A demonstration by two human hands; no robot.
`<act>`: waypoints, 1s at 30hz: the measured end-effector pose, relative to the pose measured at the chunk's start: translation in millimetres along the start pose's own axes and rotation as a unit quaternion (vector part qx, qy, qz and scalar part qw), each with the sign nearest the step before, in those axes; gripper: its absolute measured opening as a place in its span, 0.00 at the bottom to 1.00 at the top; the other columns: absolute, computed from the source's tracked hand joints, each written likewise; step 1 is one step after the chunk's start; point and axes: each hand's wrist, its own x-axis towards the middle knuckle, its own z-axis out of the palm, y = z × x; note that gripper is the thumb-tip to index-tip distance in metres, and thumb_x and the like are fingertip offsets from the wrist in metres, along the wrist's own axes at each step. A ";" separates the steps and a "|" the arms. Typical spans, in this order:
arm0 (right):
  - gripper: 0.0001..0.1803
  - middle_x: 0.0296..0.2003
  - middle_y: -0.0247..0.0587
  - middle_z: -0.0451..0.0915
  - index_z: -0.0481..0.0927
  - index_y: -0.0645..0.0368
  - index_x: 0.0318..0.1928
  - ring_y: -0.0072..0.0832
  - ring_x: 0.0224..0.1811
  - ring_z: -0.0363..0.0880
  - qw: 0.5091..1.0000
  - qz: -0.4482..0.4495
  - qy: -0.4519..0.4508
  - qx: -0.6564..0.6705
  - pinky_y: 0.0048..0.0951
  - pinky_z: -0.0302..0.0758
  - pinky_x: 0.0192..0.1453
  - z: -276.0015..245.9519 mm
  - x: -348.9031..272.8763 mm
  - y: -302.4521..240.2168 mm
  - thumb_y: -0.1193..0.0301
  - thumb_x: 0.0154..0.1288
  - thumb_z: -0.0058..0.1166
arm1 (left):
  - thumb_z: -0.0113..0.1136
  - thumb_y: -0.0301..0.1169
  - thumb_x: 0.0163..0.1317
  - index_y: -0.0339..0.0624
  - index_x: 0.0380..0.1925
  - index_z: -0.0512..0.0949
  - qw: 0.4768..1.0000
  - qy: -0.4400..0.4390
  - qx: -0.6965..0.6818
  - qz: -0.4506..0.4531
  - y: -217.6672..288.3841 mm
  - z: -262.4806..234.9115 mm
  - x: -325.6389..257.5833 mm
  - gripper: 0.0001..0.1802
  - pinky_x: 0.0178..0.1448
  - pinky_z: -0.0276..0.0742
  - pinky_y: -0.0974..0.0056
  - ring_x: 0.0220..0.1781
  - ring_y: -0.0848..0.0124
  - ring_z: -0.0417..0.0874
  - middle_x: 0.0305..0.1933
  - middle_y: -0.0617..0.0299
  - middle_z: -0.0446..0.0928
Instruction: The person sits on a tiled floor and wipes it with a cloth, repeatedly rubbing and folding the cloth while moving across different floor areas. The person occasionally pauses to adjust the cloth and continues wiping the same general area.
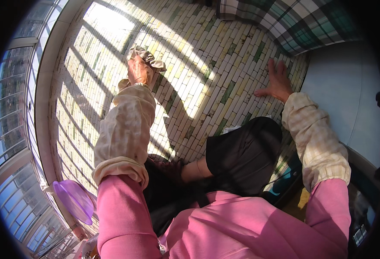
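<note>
My left hand (140, 71) is closed on a crumpled greyish-beige cloth (143, 54), which bunches out past the knuckles and beside the wrist. That hand is over the sunlit patterned floor (224, 64), and the fingertips are covered by the cloth. On the other side, my right hand (279, 83) is open and holds nothing. Its fingers and thumb are spread, at or just above the floor near a pale blue panel (337, 95). Checked beige sleeve covers reach over both forearms.
A green, black and white plaid cloth (293, 26) hangs at the far right. Barred windows (13, 95) line the left side, with a translucent purple item (74, 201) below them. My bent knee in black (246, 155) is between my arms. Dark clutter stands at lower right.
</note>
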 end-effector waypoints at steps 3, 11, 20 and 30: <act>0.72 0.62 0.67 0.43 0.40 0.57 0.68 0.63 0.67 0.39 0.999 0.019 -0.029 0.000 0.61 0.63 0.57 0.0 2.2 0.0 0.43 0.27 0.73 | 0.49 0.26 0.57 0.38 0.47 0.68 0.976 0.009 -0.090 0.200 91.7 18.6 -41.9 0.16 0.45 0.72 0.48 0.45 0.46 0.73 0.44 0.43 0.69; 0.73 0.61 0.66 0.44 0.40 0.57 0.68 0.63 0.66 0.41 0.999 0.004 0.008 -0.039 0.59 0.63 0.57 11.2 3.6 8.6 0.39 0.27 0.70 | 0.52 0.26 0.57 0.48 0.54 0.69 0.922 -0.154 -0.070 0.349 85.3 -17.7 -152.6 0.22 0.45 0.77 0.54 0.48 0.55 0.76 0.46 0.52 0.69; 0.70 0.58 0.67 0.47 0.43 0.56 0.65 0.66 0.64 0.44 1.000 0.001 0.003 0.004 0.59 0.64 0.57 4.5 1.4 6.3 0.41 0.26 0.72 | 0.58 0.31 0.56 0.36 0.41 0.79 0.965 -0.188 0.097 -0.158 -52.8 -47.8 -50.0 0.14 0.48 0.77 0.53 0.50 0.50 0.78 0.48 0.43 0.76; 0.74 0.60 0.69 0.43 0.38 0.56 0.67 0.66 0.67 0.39 0.998 0.039 -0.040 -0.010 0.60 0.62 0.58 2.2 7.4 -2.7 0.41 0.25 0.72 | 0.48 0.28 0.54 0.28 0.59 0.63 0.966 -0.157 -0.121 0.166 87.1 -22.7 -112.0 0.30 0.45 0.76 0.55 0.41 0.51 0.79 0.42 0.39 0.74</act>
